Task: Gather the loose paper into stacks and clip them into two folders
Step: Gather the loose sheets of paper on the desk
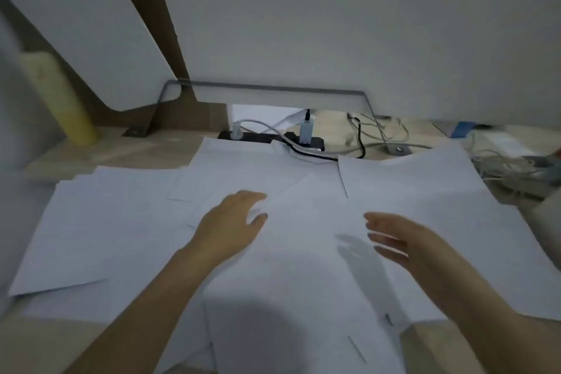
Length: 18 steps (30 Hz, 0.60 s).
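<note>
Several loose white sheets of paper (303, 252) lie spread and overlapping across the wooden desk (121, 146). My left hand (230, 222) rests flat on the sheets near the middle, with its fingertips at the edge of the central sheet. My right hand (394, 240) hovers just above the paper to the right, fingers apart and pointing left, casting a shadow on the sheet below. Neither hand holds anything. No folder is in view.
A black power strip (273, 138) with plugs and tangled cables (364, 136) lies at the back of the desk. A yellowish cylinder (57, 94) stands at the back left. A white partition (334, 24) on a metal bracket rises behind. More cables and a blue object (463, 129) sit at right.
</note>
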### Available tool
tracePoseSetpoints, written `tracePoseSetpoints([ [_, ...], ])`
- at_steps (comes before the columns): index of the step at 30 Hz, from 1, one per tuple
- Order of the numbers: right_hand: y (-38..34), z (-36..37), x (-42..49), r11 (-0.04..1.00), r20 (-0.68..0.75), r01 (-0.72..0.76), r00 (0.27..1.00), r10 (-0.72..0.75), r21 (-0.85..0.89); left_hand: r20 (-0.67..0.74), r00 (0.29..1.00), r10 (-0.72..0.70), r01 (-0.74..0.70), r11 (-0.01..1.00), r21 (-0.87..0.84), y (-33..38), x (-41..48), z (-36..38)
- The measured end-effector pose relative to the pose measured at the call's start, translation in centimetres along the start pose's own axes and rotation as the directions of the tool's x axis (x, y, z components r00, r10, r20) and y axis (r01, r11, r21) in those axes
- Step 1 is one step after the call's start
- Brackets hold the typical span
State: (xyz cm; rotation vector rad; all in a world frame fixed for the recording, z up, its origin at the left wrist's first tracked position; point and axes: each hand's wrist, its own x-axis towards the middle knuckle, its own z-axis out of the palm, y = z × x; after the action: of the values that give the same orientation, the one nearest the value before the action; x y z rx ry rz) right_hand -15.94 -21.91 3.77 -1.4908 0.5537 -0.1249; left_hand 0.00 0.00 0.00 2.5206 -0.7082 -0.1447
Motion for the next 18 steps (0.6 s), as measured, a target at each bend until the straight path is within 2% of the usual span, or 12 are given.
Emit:
tracePoseSetpoints([
  [2,2.3,-0.2,-0.9,0.997,-0.104,-0.075,0.992,0.072,-0.028,0.118,0.988,-0.103,0.094,0.992,0.084,-0.9,-0.8,1.5],
  [4,4.4,-0.6,-1.4,0.987,-0.145,-0.159,0.976,0.161,0.021,0.146,0.966,-0.214,0.197,0.972,0.127,-2.1,-0.9,2.3],
  [6,5.3,-0.6,-1.5,0.972,-0.172,-0.205,0.96,0.223,0.115,0.103,0.954,-0.281,0.271,0.957,0.101,-2.9,0.1,2.2],
  [8,5.4,-0.5,-1.2,0.949,-0.194,-0.184,0.952,0.237,0.254,0.043,0.938,-0.344,0.343,0.939,0.025,-3.8,2.0,2.2],
  [10,5.3,-0.6,-0.8,0.934,-0.188,-0.165,0.955,0.232,0.316,0.007,0.913,-0.409,0.408,0.91,-0.072,-4.1,3.1,2.1],
  [14,5.0,-0.7,1.6,0.953,-0.221,-0.169,0.949,0.226,0.25,-0.064,0.888,-0.456,0.454,0.89,-0.043,-4.6,4.9,2.3],
  [18,5.2,-0.5,3.8,0.97,-0.207,-0.183,0.955,0.214,0.158,0.03,0.854,-0.519,0.513,0.833,-0.206,-5.8,5.7,1.6],
])
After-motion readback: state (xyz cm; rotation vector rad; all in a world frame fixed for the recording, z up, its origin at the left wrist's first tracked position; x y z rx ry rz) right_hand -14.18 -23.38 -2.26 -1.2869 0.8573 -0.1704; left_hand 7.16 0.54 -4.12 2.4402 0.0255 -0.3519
